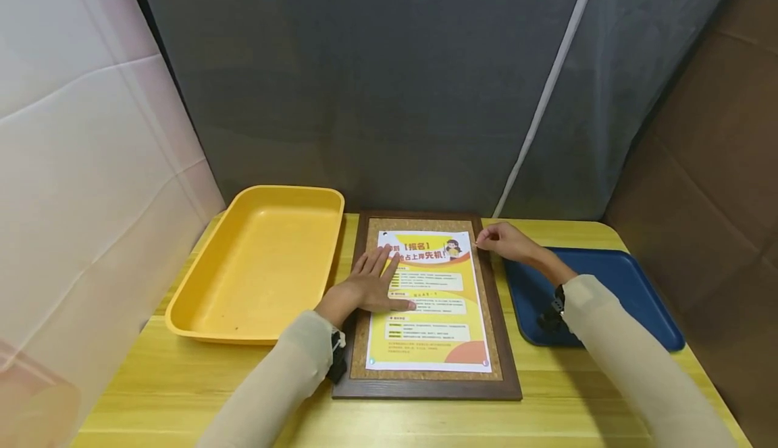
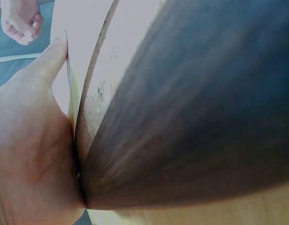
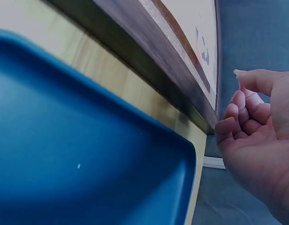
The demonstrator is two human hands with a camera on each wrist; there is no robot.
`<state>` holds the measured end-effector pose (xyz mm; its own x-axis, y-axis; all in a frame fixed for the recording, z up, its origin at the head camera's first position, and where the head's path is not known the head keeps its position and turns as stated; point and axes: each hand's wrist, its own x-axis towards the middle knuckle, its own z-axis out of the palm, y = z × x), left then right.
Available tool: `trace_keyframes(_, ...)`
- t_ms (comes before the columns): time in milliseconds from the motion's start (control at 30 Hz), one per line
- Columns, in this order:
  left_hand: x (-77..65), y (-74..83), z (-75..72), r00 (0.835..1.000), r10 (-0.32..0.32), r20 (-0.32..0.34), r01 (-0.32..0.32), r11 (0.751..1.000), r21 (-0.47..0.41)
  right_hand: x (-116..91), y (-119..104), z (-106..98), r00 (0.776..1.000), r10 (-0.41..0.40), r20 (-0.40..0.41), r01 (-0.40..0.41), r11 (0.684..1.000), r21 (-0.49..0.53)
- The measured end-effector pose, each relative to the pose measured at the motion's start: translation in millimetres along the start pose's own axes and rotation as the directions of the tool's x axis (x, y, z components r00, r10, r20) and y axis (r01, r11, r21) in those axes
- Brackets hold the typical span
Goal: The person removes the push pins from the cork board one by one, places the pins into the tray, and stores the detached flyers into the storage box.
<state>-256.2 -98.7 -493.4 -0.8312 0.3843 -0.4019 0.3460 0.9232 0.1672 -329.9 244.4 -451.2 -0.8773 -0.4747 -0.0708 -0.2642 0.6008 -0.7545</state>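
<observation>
A yellow-and-white printed poster [image 1: 434, 346] lies on a cork board [image 1: 495, 360] with a dark brown frame [image 1: 425, 388]. My left hand [image 1: 367, 289] rests spread and flat on the poster's left side, thumb pointing right. In the left wrist view, the poster's edge lifts slightly off the cork beside that hand. My right hand [image 1: 507, 242] is at the board's upper right edge, near the poster's top right corner. Its thumb and forefinger pinch a tiny clear piece [image 3: 236, 72], seemingly a push pin. A dark dot [image 1: 385, 234] marks the poster's top left corner.
Left of the board stands a large yellow tray [image 1: 261, 265]. A blue tray [image 1: 608, 286] lies to the right, under my right forearm, with a tiny white speck [image 3: 78, 166] inside. A grey curtain [image 1: 365, 96] hangs behind the wooden table [image 1: 206, 380].
</observation>
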Motion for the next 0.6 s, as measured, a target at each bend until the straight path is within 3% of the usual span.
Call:
trace_keyframes(267,-0.3,3.5,-2.0,1.000,0.000,0.021,0.001,1.000,-0.026,-19.5,2.0,-6.2,1.000,-0.015,0.018,0.015,1.000,-0.027)
trace_keyframes(500,-1.6,4.6,-1.7,1.000,-0.003,0.001,0.003,1.000,-0.010,-32.2,8.9,-11.5,0.994,-0.100,0.039,0.102,0.994,-0.043)
trace_keyframes(600,-1.6,5.0,-1.2,1.000,0.000,0.002,0.000,1.000,-0.005,-38.8,15.0,-15.1,0.995,-0.089,0.046,0.092,0.994,-0.060)
